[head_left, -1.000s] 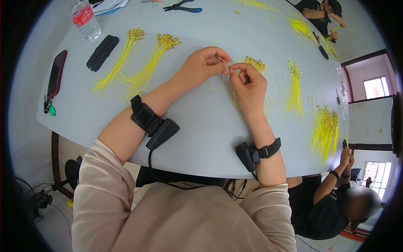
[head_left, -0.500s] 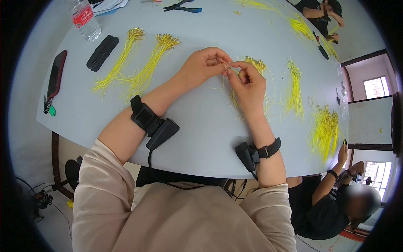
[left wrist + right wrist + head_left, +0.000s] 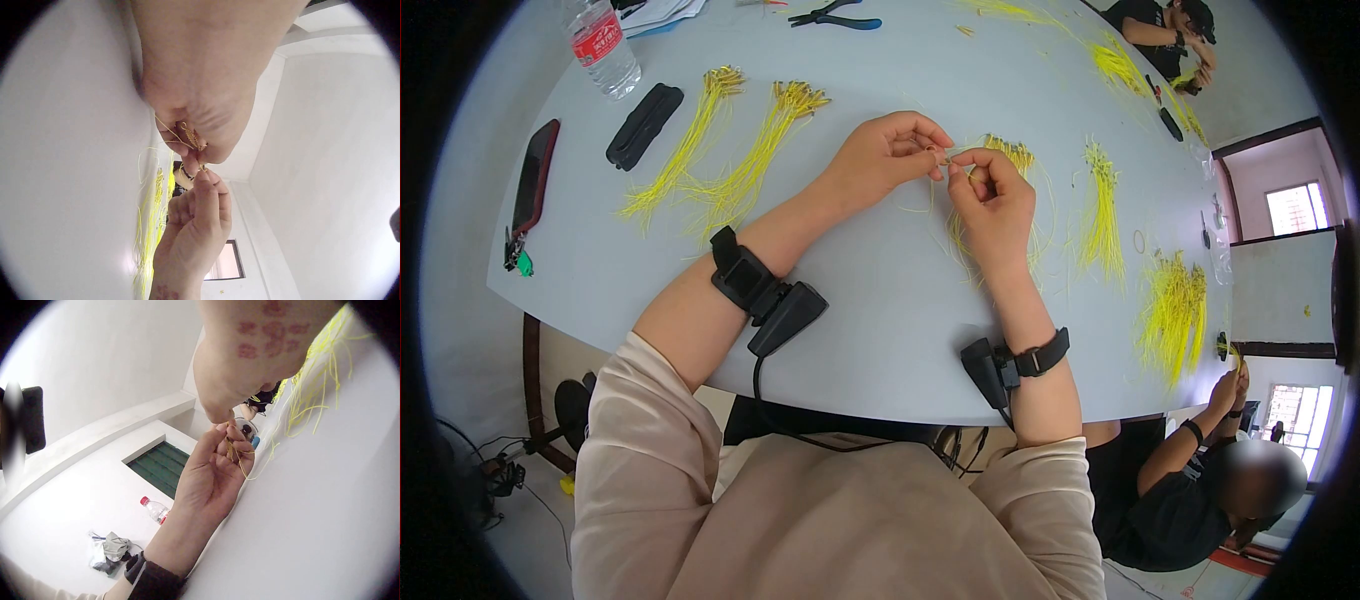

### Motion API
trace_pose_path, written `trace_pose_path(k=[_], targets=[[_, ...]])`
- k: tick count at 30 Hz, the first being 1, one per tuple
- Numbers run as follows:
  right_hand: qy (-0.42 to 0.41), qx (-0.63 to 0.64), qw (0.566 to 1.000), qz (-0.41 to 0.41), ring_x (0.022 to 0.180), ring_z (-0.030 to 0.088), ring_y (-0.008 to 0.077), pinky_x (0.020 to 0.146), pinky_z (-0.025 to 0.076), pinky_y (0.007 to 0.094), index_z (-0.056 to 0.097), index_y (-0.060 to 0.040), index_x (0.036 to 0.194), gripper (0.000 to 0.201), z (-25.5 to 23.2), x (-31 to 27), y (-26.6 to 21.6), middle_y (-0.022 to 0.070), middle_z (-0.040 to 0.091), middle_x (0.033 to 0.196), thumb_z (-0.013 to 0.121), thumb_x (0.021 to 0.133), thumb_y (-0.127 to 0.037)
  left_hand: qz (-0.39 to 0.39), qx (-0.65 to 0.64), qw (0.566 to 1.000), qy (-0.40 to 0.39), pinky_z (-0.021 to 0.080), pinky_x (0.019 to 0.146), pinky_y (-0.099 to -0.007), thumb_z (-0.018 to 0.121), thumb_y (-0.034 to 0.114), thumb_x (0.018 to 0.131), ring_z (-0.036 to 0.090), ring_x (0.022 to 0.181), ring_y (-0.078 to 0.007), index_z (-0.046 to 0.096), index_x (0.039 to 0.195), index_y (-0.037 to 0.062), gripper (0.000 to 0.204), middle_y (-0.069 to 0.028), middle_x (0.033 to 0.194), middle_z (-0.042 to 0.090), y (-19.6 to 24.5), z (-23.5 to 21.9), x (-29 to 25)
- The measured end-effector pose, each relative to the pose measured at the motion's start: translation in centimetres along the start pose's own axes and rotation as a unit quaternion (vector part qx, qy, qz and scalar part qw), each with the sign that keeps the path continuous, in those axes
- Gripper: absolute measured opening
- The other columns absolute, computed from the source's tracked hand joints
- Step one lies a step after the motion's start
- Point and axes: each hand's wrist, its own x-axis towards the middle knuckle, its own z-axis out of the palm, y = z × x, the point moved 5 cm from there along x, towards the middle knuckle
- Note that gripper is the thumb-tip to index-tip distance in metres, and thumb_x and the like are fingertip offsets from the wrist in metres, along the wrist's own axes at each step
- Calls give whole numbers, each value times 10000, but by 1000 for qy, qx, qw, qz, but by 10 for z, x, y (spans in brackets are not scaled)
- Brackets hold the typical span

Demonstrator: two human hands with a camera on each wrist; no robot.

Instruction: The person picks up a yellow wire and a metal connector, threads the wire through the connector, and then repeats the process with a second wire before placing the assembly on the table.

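My left hand [image 3: 890, 155] holds a small gold wire coil [image 3: 191, 135] with a loop at one end, partly hidden by the curled fingers. A thin yellow thread [image 3: 251, 479] trails from it in a loose curve. The right hand [image 3: 998, 205] meets the left fingertip to fingertip, thumb and forefinger pinching a fine end of the thread beside the coil. Both hands are raised over the table. Beneath the right hand lies a bundle of yellow threads with gold coil ends [image 3: 1012, 152].
Two similar bundles, one nearer [image 3: 765, 155] and one farther left [image 3: 675, 160], lie beside a black case [image 3: 645, 126]. More yellow threads [image 3: 1102, 215] and a larger heap [image 3: 1172, 315] are on the right. Pliers [image 3: 836, 17], a bottle [image 3: 603, 48] and a phone [image 3: 536, 178] stay farther off.
The right fingertips drew in against the left ones and then shifted slightly back to the right. The left hand stays nearly still. The people at the right move their hands.
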Motion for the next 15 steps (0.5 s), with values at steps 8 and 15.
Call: trace_pose_path(k=[8,15], targets=[[-1,-1,1000,6,486,294,51,443,268,212,607,-37,813,80,0,0,2,-39,309,531,641,744,-58,5,-9,1000,-4,461,758,-239,565,64,850,569,801,-100,547,1007,-4,173,-40,870,587,0,0,0],[0,-13,1000,5,487,280,54,443,258,215,620,-47,818,85,-2,0,-5,-40,300,532,648,739,-60,19,-6,1000,-5,460,759,-240,558,68,854,571,803,-103,553,1010,0,170,-41,877,593,1,1,0]])
